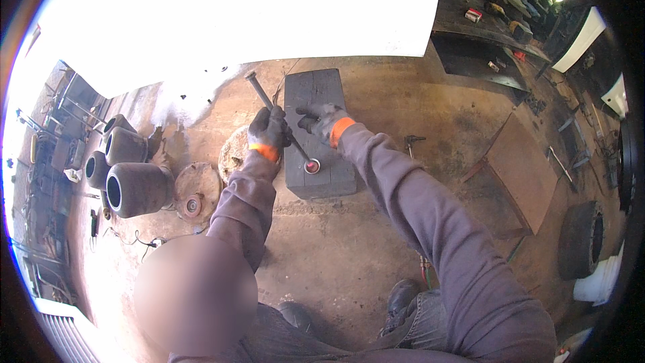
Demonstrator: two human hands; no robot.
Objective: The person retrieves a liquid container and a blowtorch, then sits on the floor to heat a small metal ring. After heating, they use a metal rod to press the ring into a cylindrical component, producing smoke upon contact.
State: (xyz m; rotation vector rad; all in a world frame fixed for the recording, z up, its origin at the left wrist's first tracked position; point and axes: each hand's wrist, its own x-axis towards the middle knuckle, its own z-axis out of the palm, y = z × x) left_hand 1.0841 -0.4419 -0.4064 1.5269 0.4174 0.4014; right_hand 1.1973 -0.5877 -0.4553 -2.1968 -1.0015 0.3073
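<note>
My left hand (269,129), in a dark glove with an orange cuff, is closed around a long metal rod (297,145) with a wider head at its upper end. The rod slants down to the right. Its reddish lower tip sits at a small pale metal ring (312,167) on top of a dark rectangular block (319,185). Over the block, right of the rod, my gloved right hand (324,121) is held with fingers apart and nothing visible in them. Whether its fingertips touch the block I cannot tell.
Several dark hollow cylinders (144,189) and a rusty round plate (199,191) are at left. A torch-like tool (412,142) stands right of the block. Farther right are a brown sheet-metal piece (521,171), a tyre (579,238) and a white bucket (596,284). Hoses (424,273) lie near my feet.
</note>
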